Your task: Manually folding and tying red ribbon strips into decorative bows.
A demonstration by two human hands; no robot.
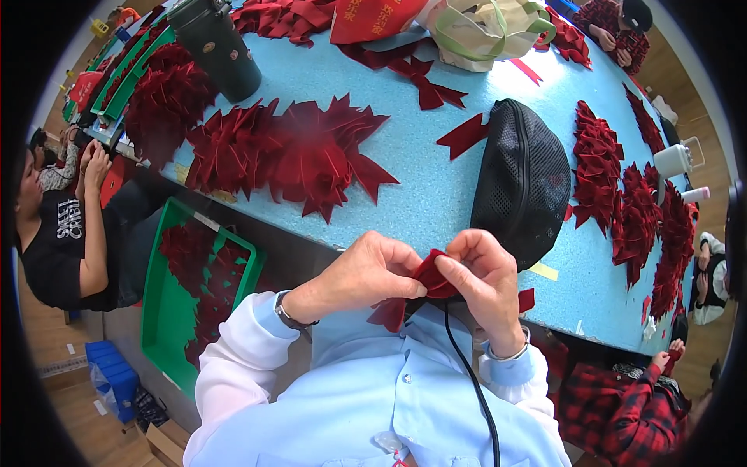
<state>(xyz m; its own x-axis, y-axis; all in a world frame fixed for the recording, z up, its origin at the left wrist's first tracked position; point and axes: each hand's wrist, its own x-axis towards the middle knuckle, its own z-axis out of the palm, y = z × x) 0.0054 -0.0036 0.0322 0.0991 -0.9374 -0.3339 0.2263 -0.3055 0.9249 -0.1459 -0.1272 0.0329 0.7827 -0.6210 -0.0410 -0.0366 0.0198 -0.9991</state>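
Between my two hands, just off the table's near edge, is a dark red velvet ribbon bow [436, 282]. My left hand [362, 271] pinches its left side between thumb and fingers. At its right side my right hand [486, 284] holds it with thumb and bent fingertips. One ribbon tail hangs below the left fingers, and another red end shows beyond the right hand. The knot is mostly covered by my fingers. On the table ahead lie heaps of similar bows [319, 159], and a single bow [426, 84] lies farther back.
A black mesh case [521, 183] stands close beyond my right hand. A dark tumbler [214, 50] and a cream bag [482, 35] stand on the blue table [412, 183]. A green crate [167, 311] with bows is at lower left. Other people sit around the table.
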